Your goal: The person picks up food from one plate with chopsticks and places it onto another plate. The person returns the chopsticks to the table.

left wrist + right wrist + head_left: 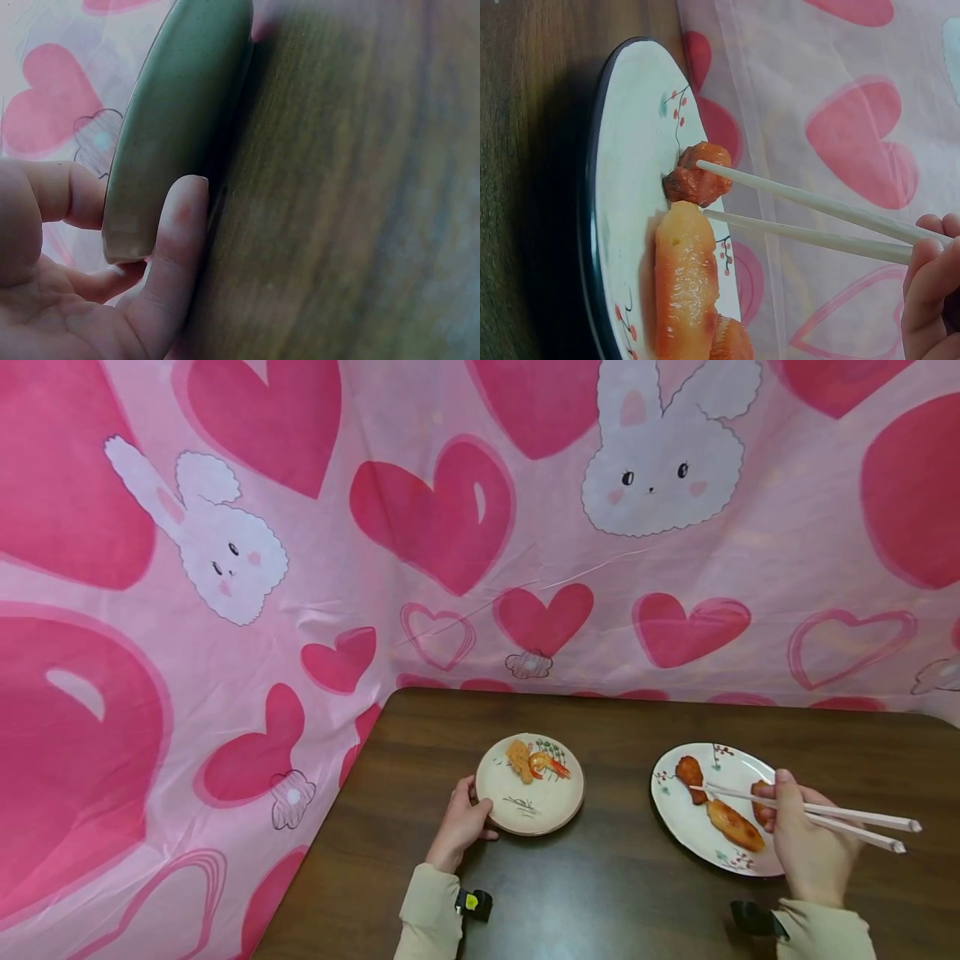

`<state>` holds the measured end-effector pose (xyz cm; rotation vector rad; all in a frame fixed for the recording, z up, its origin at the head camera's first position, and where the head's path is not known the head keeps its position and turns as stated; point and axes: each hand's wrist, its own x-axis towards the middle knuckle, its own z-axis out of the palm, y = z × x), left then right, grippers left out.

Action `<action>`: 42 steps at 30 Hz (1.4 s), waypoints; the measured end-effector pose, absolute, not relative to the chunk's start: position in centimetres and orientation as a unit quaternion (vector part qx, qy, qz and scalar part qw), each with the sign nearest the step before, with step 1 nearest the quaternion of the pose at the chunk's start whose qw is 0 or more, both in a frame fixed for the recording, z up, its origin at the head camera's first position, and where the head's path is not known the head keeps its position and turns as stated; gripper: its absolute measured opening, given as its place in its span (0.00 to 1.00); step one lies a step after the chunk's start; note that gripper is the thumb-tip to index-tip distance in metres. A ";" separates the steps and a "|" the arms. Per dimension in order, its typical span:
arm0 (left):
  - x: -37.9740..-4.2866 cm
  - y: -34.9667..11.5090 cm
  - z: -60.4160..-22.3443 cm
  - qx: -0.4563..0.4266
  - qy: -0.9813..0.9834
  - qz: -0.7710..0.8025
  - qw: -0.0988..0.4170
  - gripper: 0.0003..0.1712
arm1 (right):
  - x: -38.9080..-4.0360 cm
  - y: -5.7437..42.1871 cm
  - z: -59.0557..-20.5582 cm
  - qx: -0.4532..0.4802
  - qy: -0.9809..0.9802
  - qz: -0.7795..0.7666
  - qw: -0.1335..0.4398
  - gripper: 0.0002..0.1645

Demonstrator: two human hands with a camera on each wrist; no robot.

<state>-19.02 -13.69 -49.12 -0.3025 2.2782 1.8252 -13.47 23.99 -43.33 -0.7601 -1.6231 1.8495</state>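
My left hand [462, 825] grips the left rim of a small round cream plate [555, 802], thumb on top; its greenish side [161, 142] shows in the left wrist view. On that plate lie a shrimp [551, 766] and a golden fried piece [518, 760]. A pair of white chopsticks [862, 816] is held in my right hand [813, 852] over a larger white plate [675, 820]. One tip overlaps a reddish-brown fried chicken piece [697, 176]; the other is near its lower edge, beside a longer golden wing piece [686, 277]. My right hand partly hides a third piece [760, 795].
Both plates stand on a dark wooden table [600, 893], the small one left of the large one. A pink cloth [555, 543] with hearts and rabbits hangs behind the table and along its left side. Each wrist carries a small black device [474, 904].
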 end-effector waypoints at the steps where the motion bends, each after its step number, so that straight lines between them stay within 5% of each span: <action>1: -19.0 -13.7 -49.1 -0.102 0.772 0.619 0.102 0.33 | -13.5 24.0 -43.4 -0.284 -0.603 0.692 0.277 0.12; 42: -19.0 -13.6 -49.1 -0.111 0.777 0.609 0.112 0.33 | -13.8 23.0 -45.1 -0.290 -0.795 0.469 0.252 0.24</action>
